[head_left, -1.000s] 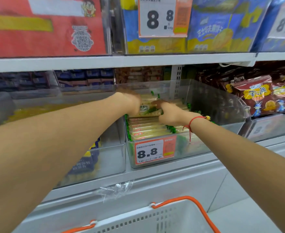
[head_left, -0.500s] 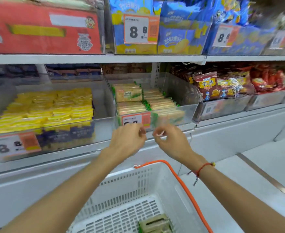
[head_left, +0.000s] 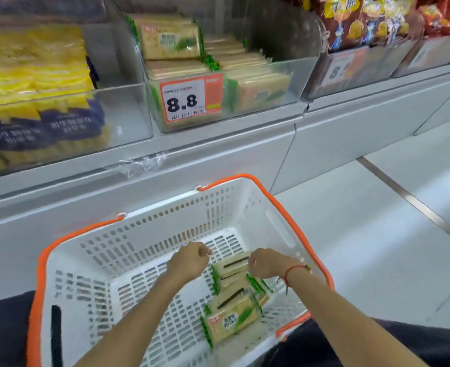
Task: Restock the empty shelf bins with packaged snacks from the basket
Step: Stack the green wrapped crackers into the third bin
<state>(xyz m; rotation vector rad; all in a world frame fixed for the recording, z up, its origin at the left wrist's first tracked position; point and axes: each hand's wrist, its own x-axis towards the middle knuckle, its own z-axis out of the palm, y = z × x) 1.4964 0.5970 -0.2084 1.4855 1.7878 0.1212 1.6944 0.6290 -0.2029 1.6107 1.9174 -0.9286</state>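
A white basket (head_left: 149,229) with orange handles sits low in front of me, holding several beige-and-green cracker packs (head_left: 232,317) stacked toward its right side. My left hand (head_left: 189,260) hovers with curled fingers just left of the top pack (head_left: 232,266) and holds nothing that I can see. At that pack's right end is my right hand (head_left: 266,262), fingers curled down by its edge; a grip cannot be made out. On the shelf above, the clear bin (head_left: 266,83) with the 8.8 price tag (head_left: 189,99) holds rows of the same packs.
A bin of yellow and blue packs (head_left: 41,102) stands to the left, and bins of red snack bags (head_left: 364,22) to the right. A scrap of clear plastic (head_left: 141,164) hangs on the grey shelf front. Pale floor lies to the right of the basket.
Both hands have left the shelf bin, dropped past the shelf edge and now sit inside the basket at the cracker packs. My view has tilted downward.
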